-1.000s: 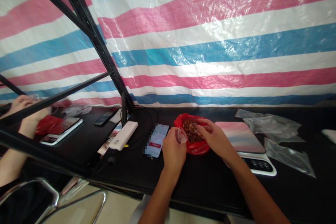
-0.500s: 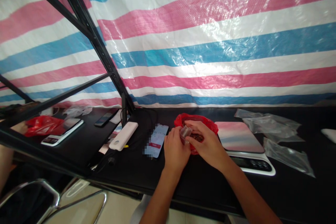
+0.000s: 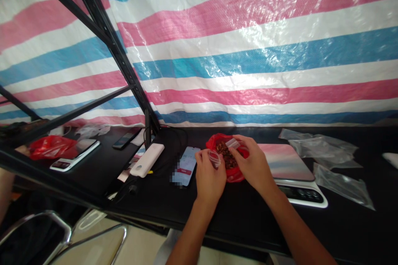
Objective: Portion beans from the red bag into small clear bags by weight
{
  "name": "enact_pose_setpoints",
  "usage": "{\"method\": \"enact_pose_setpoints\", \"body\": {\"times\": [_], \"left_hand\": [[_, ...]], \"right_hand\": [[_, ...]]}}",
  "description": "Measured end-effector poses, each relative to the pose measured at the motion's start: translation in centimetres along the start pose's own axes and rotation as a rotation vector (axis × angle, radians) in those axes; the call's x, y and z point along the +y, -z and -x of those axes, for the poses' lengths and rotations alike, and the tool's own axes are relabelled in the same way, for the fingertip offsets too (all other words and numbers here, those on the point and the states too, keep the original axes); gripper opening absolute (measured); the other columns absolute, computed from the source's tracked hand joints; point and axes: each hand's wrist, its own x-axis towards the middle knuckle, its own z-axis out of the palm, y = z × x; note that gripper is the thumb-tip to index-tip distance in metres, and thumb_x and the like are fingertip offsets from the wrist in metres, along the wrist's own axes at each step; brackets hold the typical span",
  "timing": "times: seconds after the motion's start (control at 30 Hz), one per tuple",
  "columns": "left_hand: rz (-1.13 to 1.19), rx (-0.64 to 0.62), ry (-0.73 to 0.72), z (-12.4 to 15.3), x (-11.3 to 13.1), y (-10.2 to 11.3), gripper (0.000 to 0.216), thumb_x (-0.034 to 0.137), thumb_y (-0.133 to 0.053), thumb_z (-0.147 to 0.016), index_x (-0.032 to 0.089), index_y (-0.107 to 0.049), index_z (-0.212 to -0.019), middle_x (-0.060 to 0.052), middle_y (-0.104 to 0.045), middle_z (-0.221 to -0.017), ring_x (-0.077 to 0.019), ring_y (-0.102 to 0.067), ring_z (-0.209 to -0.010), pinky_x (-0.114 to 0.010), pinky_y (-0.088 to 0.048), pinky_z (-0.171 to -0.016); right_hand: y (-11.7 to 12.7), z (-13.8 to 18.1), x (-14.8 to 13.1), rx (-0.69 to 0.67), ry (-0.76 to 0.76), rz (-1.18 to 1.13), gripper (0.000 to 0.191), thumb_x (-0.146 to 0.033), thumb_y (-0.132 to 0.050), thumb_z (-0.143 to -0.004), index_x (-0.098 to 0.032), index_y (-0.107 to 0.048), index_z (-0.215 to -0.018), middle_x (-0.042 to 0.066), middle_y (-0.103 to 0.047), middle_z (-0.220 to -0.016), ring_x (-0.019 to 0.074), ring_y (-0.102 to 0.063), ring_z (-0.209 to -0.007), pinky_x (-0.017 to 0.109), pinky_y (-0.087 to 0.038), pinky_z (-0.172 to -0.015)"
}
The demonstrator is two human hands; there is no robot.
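Observation:
Between the fingers of my left hand (image 3: 210,174) is a clear plastic piece with an oval rim (image 3: 214,157); its kind is not plain. My right hand (image 3: 252,165) pinches a small clear plastic piece (image 3: 232,143) above an open red plastic bag (image 3: 214,139). Small reddish-brown dried bits (image 3: 226,155) fill the bag. My two hands are apart, one on each side of the bag's mouth. To the right of my right hand lies a white kitchen scale (image 3: 306,194) with a shiny plate.
Left of my hands lie a lit phone (image 3: 186,167) and a white power bank (image 3: 147,160) with cables. Clear plastic bags (image 3: 326,149) lie at the right. A black metal frame (image 3: 115,58) divides the black table. Beyond it are another scale (image 3: 71,159), red bag (image 3: 52,147) and a person's arm (image 3: 6,194).
My hands have drawn apart, the right going right and slightly up with its small clear piece. More of the brown bits show between them. The left keeps the rimmed clear piece.

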Motion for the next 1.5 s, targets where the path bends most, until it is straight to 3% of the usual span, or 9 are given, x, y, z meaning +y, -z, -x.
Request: {"method": "enact_pose_setpoints", "body": {"times": [0.13,0.23,0.43,0.73,0.87,0.97,1.13,1.3,1.5], "left_hand": [[0.049,-0.056,0.066,-0.4,-0.6,-0.5,0.011,0.021,-0.063,-0.087,0.023,-0.053,-0.089,-0.007,-0.059,-0.097,-0.025,-0.061,-0.091,-0.037,-0.048,-0.083],[0.03,-0.064,0.108,-0.9,-1.2,-0.8,0.017,0.013,-0.064,-0.08,0.024,-0.051,-0.082,-0.004,-0.059,-0.085,-0.0252,-0.057,-0.089,-0.037,-0.044,-0.085],[0.217,-0.092,0.107,-1.4,-1.9,-1.1,0.019,0.008,-0.061,-0.076,0.023,-0.051,-0.084,0.0,-0.057,-0.083,-0.0188,-0.056,-0.081,-0.03,-0.042,-0.076],[0.298,-0.105,0.098,-0.9,-1.6,-0.8,0.018,0.007,-0.059,-0.078,0.022,-0.052,-0.084,0.002,-0.056,-0.08,-0.0154,-0.054,-0.075,-0.027,-0.041,-0.073],[0.386,-0.051,0.188,-1.1,-1.7,-0.7,0.018,0.006,-0.06,-0.077,0.021,-0.053,-0.085,0.002,-0.057,-0.081,-0.0149,-0.055,-0.076,-0.028,-0.044,-0.076],[0.457,-0.049,0.257,-1.2,-1.6,-0.8,0.018,0.006,-0.058,-0.077,0.021,-0.053,-0.085,0.004,-0.056,-0.075,-0.0135,-0.054,-0.069,-0.026,-0.044,-0.071],[0.494,-0.061,0.282,-1.3,-1.5,-0.9,0.018,0.005,-0.057,-0.076,0.021,-0.053,-0.083,0.006,-0.054,-0.072,-0.0119,-0.053,-0.065,-0.024,-0.043,-0.066],[0.506,-0.033,0.295,-1.4,-1.9,-1.1,0.018,0.005,-0.057,-0.077,0.021,-0.053,-0.085,0.005,-0.055,-0.075,-0.0122,-0.054,-0.068,-0.024,-0.045,-0.069],[0.509,-0.021,0.243,-1.1,-1.5,-0.9,0.02,0.004,-0.057,-0.077,0.021,-0.052,-0.084,0.005,-0.055,-0.076,-0.0124,-0.055,-0.071,-0.024,-0.045,-0.072]], "right_hand": [[-0.2,-1.6,0.4,-0.068,0.05,0.355,0.032,-0.023,-0.063,-0.09,-0.016,-0.069,-0.12,0.013,-0.073,-0.119,0.0331,-0.06,-0.112,0.052,-0.049,-0.104],[-0.9,-2.4,0.6,-0.174,0.037,0.469,0.033,-0.018,-0.059,-0.091,-0.014,-0.07,-0.122,0.014,-0.072,-0.118,0.0318,-0.062,-0.109,0.047,-0.049,-0.102],[-1.4,-2.4,1.9,-0.372,0.024,0.493,0.047,-0.016,-0.063,-0.089,-0.014,-0.064,-0.136,0.016,-0.068,-0.129,0.0293,-0.062,-0.119,0.041,-0.046,-0.105],[-0.3,-2.3,2.5,-0.469,0.037,0.465,0.035,-0.02,-0.073,-0.083,-0.022,-0.074,-0.118,0.01,-0.077,-0.114,0.0276,-0.069,-0.109,0.04,-0.05,-0.099],[0.0,-1.8,2.9,-0.55,0.06,0.344,0.042,-0.008,-0.067,-0.079,-0.021,-0.076,-0.119,0.011,-0.075,-0.117,0.0265,-0.07,-0.108,0.04,-0.052,-0.1],[0.0,-1.4,2.8,-0.519,0.099,0.31,0.046,0.0,-0.057,-0.078,-0.021,-0.077,-0.114,0.01,-0.073,-0.117,0.0233,-0.069,-0.102,0.038,-0.053,-0.096],[-0.4,-0.9,1.7,-0.453,0.165,0.487,0.037,-0.005,-0.059,-0.081,-0.022,-0.078,-0.108,0.009,-0.076,-0.113,0.0281,-0.064,-0.106,0.044,-0.048,-0.097],[-0.6,-0.8,1.1,-0.394,0.074,0.502,0.029,-0.013,-0.063,-0.086,-0.024,-0.078,-0.109,0.007,-0.078,-0.114,0.0294,-0.064,-0.107,0.045,-0.043,-0.092],[-0.6,-0.1,1.4,-0.364,-0.001,0.368,0.029,-0.015,-0.065,-0.083,-0.028,-0.079,-0.106,0.005,-0.08,-0.108,0.027,-0.067,-0.108,0.05,-0.037,-0.1]]}}
